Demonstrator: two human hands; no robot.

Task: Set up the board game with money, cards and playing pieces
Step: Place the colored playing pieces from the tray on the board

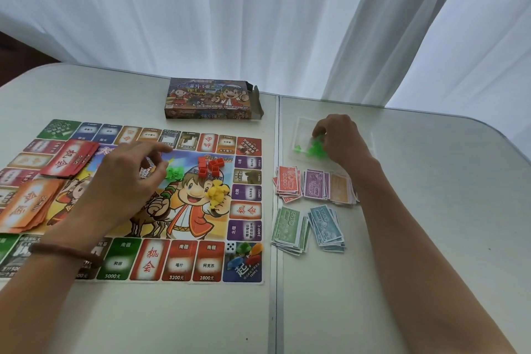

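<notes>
The game board (184, 263) lies flat on the left of the table. On it are a red card deck (70, 161), an orange card deck (27, 205), and small heaps of green pieces (173, 172), red pieces (209, 167) and yellow pieces (218, 192). A white die (230, 247) and coloured pawns (247, 253) sit on the corner square. My left hand (129, 181) hovers over the board beside the green heap, fingers loose and holding nothing that I can see. My right hand (342, 138) reaches into a clear plastic bag (301, 126) and pinches green pieces (313, 149).
Stacks of paper money lie right of the board: red (288, 182), purple (316, 184), orange (342, 188), green (288, 228) and blue (327, 227). The open game box (212, 99) stands behind the board. White curtains hang past the table's far edge.
</notes>
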